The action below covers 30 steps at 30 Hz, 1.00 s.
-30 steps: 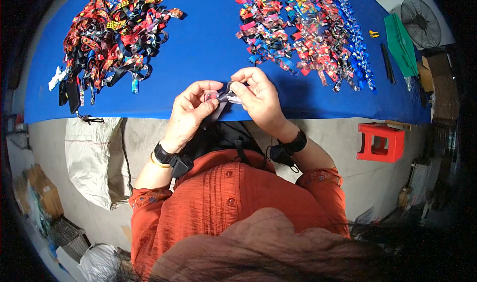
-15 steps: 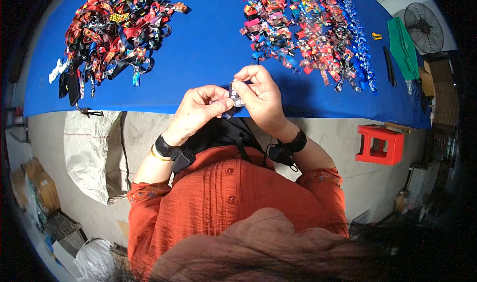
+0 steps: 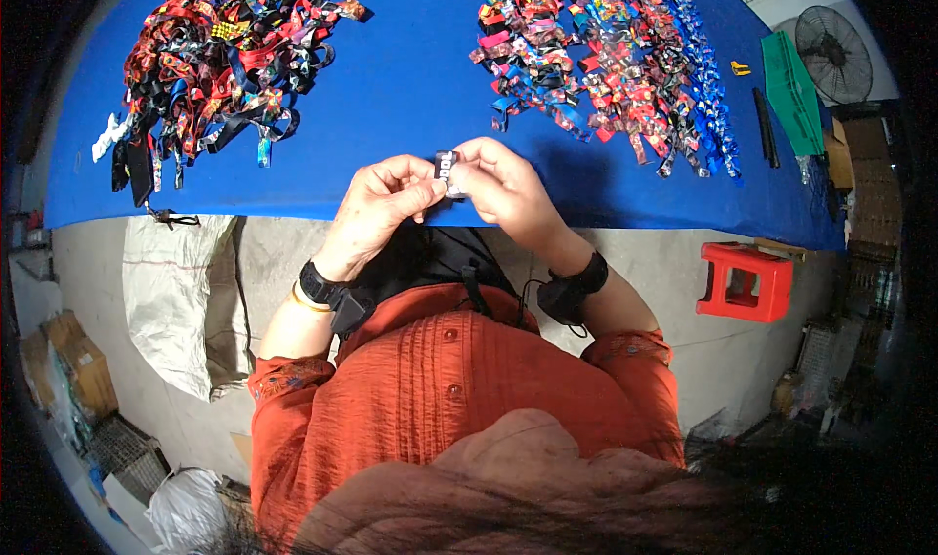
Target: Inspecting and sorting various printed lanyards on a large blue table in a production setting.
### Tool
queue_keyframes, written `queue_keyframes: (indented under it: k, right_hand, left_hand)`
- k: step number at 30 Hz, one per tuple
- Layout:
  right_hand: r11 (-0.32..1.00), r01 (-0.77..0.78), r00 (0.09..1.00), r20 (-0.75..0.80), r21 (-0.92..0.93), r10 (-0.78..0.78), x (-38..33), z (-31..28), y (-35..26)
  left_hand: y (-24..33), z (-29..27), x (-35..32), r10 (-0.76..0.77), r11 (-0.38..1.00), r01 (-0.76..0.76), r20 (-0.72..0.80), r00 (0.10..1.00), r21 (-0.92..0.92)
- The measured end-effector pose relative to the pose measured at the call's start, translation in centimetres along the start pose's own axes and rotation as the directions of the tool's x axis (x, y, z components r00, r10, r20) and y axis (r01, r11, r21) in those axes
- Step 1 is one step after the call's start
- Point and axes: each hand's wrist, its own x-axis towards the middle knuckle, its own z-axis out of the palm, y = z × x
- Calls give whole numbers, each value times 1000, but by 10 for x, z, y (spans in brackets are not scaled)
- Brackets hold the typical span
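Between my two hands, just over the table's near edge, is a short dark ribbon strip (image 3: 446,167) with white print. My left hand (image 3: 379,201) pinches its left side between thumb and fingers. The right hand (image 3: 508,195) grips the other side, thumb laid over the strip, so part of it is hidden. Ahead to the left lies a tangled heap of printed ribbon straps (image 3: 215,71), mostly red and black. Ahead to the right, rows of short folded ribbon pieces (image 3: 625,66) in red, multicoloured and blue run away from me.
The blue-covered table (image 3: 401,76) spans the far side. On its right lie a yellow cutter-like tool (image 3: 741,68), a black bar (image 3: 765,130) and a green tray (image 3: 793,96). A fan (image 3: 833,55) stands beyond. A red stool (image 3: 745,281) and a whitish sack (image 3: 181,306) are on the floor.
My hands have shifted slightly left, and the right fingers have come down closer to the strip. More of the strip's printed face shows now.
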Motion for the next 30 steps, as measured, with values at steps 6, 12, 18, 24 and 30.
queue_keyframes:
  k: [6, 12, 18, 24, 30]
  right_hand:
    - [998, 39, 995, -93, -46, -43, 0, 3, -10]
    - [998, 46, 994, -101, -44, -50, 2, 1, -6]
    - [999, 31, 992, -125, 39, -26, 2, 7, -5]
    - [998, 58, 984, -172, 31, -52, 3, 7, -2]
    - [994, 98, 970, -219, -45, -105, 5, 12, 1]
  left_hand:
    - [3, 5, 2, 58, 998, -61, -81, 995, -31]
    - [-8, -5, 0, -17, 986, 9, -45, 999, -166]
    - [-11, 15, 7, 202, 953, -243, -218, 955, -182]
    - [-11, 15, -3, 228, 969, -204, -179, 957, 139]
    - [-13, 24, -8, 348, 933, -320, -191, 918, 164]
